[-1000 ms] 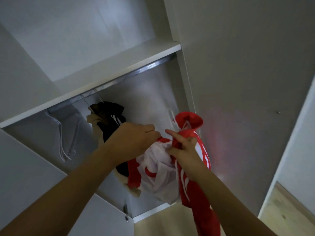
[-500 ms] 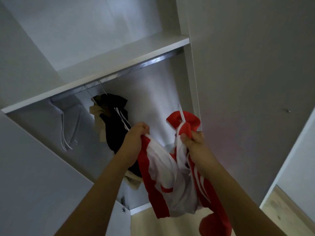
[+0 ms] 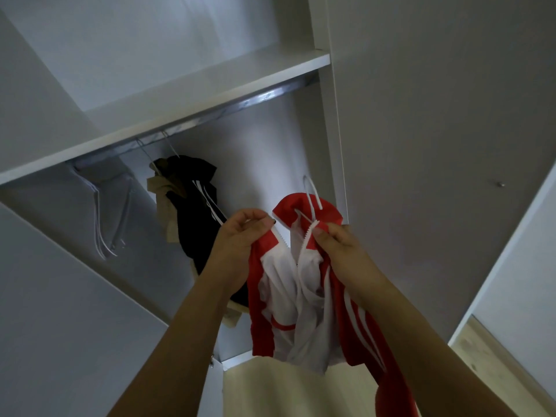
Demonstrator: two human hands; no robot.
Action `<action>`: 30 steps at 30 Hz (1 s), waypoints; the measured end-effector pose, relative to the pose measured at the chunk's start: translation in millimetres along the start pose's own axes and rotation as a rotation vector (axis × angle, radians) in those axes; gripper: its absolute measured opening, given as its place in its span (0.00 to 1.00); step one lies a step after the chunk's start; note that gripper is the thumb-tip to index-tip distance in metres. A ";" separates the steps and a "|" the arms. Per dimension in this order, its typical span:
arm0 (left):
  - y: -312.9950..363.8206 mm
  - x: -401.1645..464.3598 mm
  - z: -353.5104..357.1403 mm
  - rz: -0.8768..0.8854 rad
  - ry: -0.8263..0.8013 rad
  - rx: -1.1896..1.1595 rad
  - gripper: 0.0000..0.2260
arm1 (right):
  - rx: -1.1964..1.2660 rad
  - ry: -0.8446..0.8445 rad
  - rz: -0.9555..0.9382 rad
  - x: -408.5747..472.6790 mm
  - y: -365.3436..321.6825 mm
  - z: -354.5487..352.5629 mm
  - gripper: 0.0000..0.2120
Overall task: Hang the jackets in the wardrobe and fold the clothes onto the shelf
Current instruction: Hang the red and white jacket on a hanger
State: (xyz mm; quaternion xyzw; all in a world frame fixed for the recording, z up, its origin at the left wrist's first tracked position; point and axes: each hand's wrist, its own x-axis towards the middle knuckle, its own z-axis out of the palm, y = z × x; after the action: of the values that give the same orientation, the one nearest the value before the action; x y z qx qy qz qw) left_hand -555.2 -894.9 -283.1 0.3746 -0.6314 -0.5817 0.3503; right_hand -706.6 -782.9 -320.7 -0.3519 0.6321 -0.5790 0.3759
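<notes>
One red jacket [image 3: 304, 296], one black jacket [image 3: 195, 212], one beige garment [image 3: 161, 191], two hands.

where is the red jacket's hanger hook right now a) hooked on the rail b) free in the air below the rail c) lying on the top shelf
b: the white hanger hook sticks up out of the red jacket collar well below the metal rail, touching nothing, while the left hand and right hand each hold a front edge.

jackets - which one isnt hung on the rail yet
The red and white jacket, held open at its zipper edges by the left hand and right hand. The black jacket already hangs from the rail.
</notes>
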 end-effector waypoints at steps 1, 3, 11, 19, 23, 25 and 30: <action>1.3 -0.7 0.9 0.002 -0.043 0.021 0.02 | -0.027 -0.024 0.002 -0.7 -1.2 -0.4 0.11; 4.5 -2.1 5.5 0.009 -0.121 0.030 0.03 | -0.097 -0.068 -0.004 -1.6 -2.8 -1.6 0.12; 12.4 -14.8 17.1 0.076 -0.276 0.189 0.04 | -0.004 -0.211 0.039 -5.0 -12.0 -14.2 0.07; 14.3 -20.4 22.5 0.116 -0.273 0.281 0.03 | -0.003 -0.247 0.072 -8.4 -15.8 -13.9 0.05; 14.6 -21.9 25.1 0.138 -0.283 0.317 0.03 | 0.012 -0.252 0.071 -9.4 -16.6 -13.9 0.05; 14.7 -21.6 25.7 0.142 -0.287 0.341 0.03 | 0.003 -0.263 0.072 -10.3 -18.3 -13.9 0.05; 13.9 -21.9 26.1 0.131 -0.323 0.347 0.04 | 0.008 -0.277 0.086 -10.4 -19.2 -14.6 0.05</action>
State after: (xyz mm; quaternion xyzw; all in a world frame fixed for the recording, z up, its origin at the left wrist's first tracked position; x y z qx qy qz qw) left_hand -568.6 -862.8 -271.4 0.2897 -0.7924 -0.4930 0.2123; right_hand -714.4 -768.5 -300.2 -0.3996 0.5862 -0.5107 0.4857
